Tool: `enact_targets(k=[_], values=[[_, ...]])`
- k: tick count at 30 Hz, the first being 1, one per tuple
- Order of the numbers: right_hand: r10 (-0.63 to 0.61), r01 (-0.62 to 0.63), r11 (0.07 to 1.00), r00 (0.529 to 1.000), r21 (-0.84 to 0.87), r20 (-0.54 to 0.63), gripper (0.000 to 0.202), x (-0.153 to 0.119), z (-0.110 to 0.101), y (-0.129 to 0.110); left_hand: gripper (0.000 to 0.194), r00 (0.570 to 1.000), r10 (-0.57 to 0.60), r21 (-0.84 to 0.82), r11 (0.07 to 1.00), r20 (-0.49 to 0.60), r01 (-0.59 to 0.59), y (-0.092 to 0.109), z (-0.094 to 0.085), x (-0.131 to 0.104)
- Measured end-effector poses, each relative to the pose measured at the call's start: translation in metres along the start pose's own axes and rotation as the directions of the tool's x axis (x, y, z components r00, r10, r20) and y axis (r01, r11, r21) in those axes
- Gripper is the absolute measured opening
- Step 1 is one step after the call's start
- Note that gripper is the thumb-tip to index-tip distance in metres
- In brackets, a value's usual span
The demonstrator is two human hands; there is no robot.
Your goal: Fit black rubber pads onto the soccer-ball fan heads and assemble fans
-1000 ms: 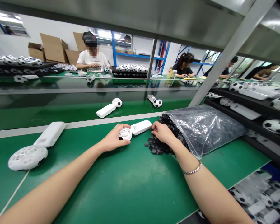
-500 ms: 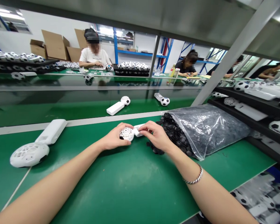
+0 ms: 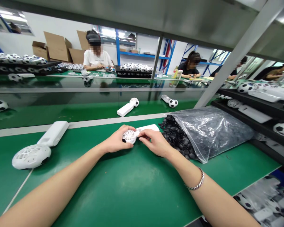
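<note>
My left hand (image 3: pixel 118 139) grips the round lattice head of a white football-shaped part (image 3: pixel 129 136), thumb in front and fingers behind. The part's white handle (image 3: pixel 149 128) points right, behind my right hand. My right hand (image 3: pixel 153 142) is pinched close to the neck of the part; what its fingertips hold is too small to make out. Just right of it, black pieces (image 3: pixel 177 138) spill from a clear plastic bag (image 3: pixel 215 129). A second white part (image 3: pixel 32 156) lies on the green table (image 3: pixel 123 195) at the left.
Beyond the table's pale edge, several football parts (image 3: pixel 125 109) lie on a green belt (image 3: pixel 94 110). Black trays (image 3: pixel 229 110) of parts stand at the right, by a slanted metal post (image 3: pixel 239 47). People (image 3: pixel 98 60) sit across the line.
My right hand has drawn slightly down and closer to the round head, uncovering more of the handle. On the belt, the parts have shifted right, and another shows more fully at the left.
</note>
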State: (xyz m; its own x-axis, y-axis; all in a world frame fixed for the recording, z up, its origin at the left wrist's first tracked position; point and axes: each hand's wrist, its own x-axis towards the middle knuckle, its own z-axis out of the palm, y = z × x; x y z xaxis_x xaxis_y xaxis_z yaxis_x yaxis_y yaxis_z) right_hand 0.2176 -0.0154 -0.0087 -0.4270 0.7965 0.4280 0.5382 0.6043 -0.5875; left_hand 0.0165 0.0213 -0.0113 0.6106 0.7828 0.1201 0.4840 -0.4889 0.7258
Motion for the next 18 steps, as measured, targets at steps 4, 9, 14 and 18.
enact_targets(k=[4, 9, 14, 18], values=[[-0.009, 0.01, 0.999, 1.0, 0.047, -0.003, 0.013, 0.0, 0.004, -0.003, 0.052, 1.0, 0.01, -0.003, 1.0, 0.015, -0.01, 0.0, 0.001, 0.0], [0.022, -0.026, 0.995, 0.999, 0.099, 0.035, 0.011, 0.0, 0.008, -0.003, 0.055, 1.0, 0.021, -0.019, 1.0, 0.004, -0.021, -0.001, 0.002, 0.0], [-0.004, 0.004, 0.997, 1.0, 0.078, 0.002, 0.011, 0.0, 0.011, -0.001, 0.051, 0.999, 0.028, -0.003, 1.0, -0.023, -0.028, 0.001, 0.005, 0.0], [0.024, -0.021, 0.996, 0.999, 0.082, -0.03, 0.007, 0.002, 0.014, -0.002, 0.046, 0.998, 0.03, -0.005, 1.0, -0.051, -0.03, 0.003, 0.008, 0.0]])
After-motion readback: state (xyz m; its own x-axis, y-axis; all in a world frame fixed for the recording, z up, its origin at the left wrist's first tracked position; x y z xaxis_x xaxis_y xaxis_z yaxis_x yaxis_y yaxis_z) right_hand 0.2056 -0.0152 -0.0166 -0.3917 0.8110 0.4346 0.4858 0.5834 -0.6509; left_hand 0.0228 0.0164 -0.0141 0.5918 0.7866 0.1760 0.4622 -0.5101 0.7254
